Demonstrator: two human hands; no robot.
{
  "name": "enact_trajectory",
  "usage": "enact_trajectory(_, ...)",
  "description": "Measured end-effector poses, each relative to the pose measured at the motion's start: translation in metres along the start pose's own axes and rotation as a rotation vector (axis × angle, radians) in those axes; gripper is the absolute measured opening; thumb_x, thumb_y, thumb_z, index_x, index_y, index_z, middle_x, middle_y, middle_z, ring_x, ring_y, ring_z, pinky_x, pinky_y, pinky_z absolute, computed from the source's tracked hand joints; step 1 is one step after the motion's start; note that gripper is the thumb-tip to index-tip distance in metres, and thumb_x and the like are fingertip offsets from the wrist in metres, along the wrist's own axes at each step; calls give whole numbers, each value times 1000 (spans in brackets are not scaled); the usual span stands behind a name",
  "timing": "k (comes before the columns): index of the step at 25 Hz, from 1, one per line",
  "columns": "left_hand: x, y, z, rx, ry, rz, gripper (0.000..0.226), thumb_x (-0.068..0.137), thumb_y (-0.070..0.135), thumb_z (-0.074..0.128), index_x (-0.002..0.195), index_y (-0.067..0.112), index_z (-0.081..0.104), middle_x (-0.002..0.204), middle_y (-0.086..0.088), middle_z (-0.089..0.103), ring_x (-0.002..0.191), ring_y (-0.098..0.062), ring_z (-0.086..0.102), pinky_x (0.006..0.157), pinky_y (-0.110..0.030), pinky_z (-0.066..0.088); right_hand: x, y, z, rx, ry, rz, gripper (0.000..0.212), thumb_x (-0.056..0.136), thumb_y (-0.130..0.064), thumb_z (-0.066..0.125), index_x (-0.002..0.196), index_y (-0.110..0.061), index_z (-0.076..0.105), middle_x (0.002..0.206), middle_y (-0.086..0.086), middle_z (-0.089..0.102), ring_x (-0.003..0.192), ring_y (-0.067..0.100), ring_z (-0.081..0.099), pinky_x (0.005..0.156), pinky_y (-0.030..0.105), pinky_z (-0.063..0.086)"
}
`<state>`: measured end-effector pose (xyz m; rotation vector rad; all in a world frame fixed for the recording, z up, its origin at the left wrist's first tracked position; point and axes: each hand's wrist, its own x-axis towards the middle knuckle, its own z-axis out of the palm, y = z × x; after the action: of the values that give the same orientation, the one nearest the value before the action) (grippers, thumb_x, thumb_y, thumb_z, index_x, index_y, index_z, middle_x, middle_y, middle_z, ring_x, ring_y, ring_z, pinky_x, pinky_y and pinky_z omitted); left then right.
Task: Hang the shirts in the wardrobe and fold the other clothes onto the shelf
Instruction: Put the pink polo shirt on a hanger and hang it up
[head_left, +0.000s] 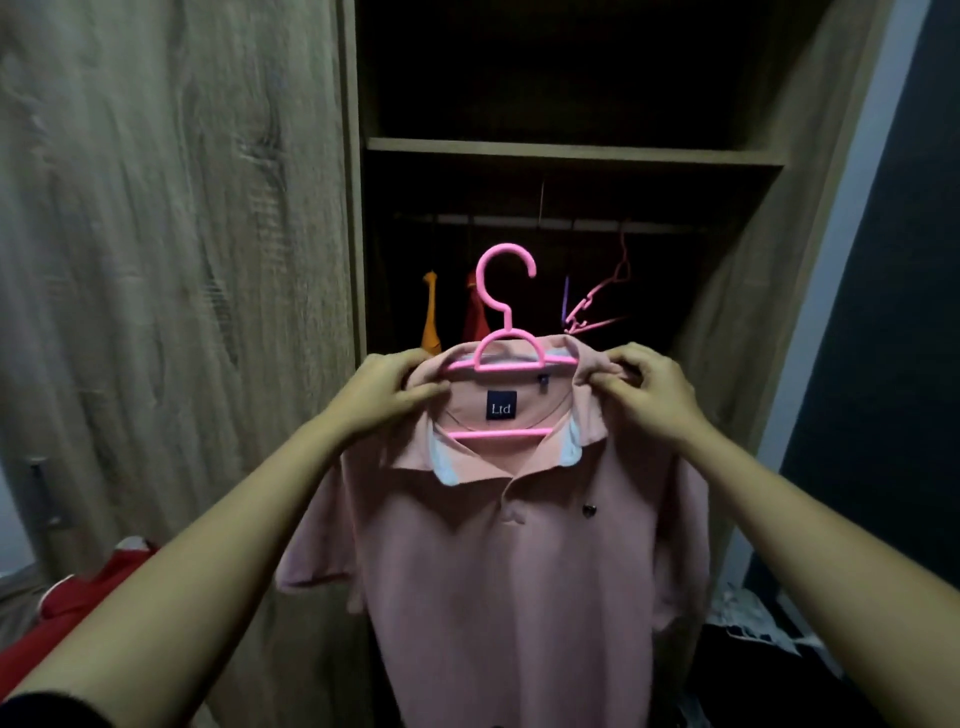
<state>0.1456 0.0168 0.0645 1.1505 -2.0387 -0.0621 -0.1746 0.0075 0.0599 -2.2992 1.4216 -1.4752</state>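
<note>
A pink polo shirt (498, 561) hangs on a pink hanger (506, 332), held up before the open wardrobe (571, 150); the left hand (389, 395) and right hand (649, 395) each pinch a shoulder beside the collar; the hook sits below the rail (561, 224).

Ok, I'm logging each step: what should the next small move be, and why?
Probably raise the pink hanger and hook it over the rail, in the gap between the red garment and the empty hanger. The pink polo shirt sits on it, the left hand and right hand pinch its shoulders, and the hook is below the rail.
</note>
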Motion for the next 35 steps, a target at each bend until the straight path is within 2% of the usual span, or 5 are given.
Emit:
enact_trajectory(8,17,8,-2,-23,-6,35,18,82,32,69,88,16,70,67,2,64,62,0,55,56,-13,38,7,-16,-13,-17,-260,-23,30,78,-30,71,107,-23,68,94,-11,69,79,-8,58,75,21,45)
enact_trajectory(14,11,3,8,34,39,-76,35,73,47,59,85,16,70,69,-4,67,66,-17,61,61,-32,44,1,-32,10,-305,31,-133,35,78,-28,69,108,-13,60,100,3,63,92,21,57,82,36,45)
enact_trajectory(22,6,26,38,236,36,-202,39,76,57,62,97,23,65,94,-9,70,94,-34,63,76,-42,51,10,-93,59,850,-294,788,47,94,-44,44,120,-7,58,105,15,62,102,24,60,103,34,39)
enact_trajectory(28,4,38,36,23,-318,-167,85,77,71,53,139,13,45,133,-2,57,127,-20,49,103,-32,42,12,-69,76,696,-174,768,31,78,-46,66,71,-21,49,46,-5,42,37,7,36,41,19,26)
enact_trajectory(35,48,16,52,104,87,-257,64,89,51,50,140,14,42,126,-14,61,118,-32,56,95,-44,48,22,-53,81,249,-73,723,22,68,-11,67,90,-16,64,77,5,63,75,21,63,65,29,48)
